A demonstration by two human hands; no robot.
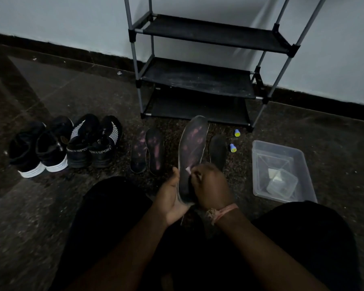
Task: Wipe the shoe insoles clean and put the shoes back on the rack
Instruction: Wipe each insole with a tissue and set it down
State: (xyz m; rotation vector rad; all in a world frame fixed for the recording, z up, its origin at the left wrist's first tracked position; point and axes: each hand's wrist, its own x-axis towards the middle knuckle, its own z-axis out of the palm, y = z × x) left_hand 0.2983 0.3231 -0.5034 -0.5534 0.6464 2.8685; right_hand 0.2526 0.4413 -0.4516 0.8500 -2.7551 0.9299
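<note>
At frame centre, the left hand [172, 198] cradles the heel of a worn insole [192, 148], toe pointing up, while the right hand [210, 185] pinches a pale wipe [187, 170] against it. Three insoles [156, 152] lie on the floor [51, 206]; shoes [65, 143] sit left, the rack [200, 80] above.

Left hand [172, 198] palm up, fingers cupped around a dark worn insole [192, 148]; right hand [210, 185] curled, fingertips pinching a small pale wipe [187, 170] against it.

Home floor beside shoe rack [200, 80]
</note>
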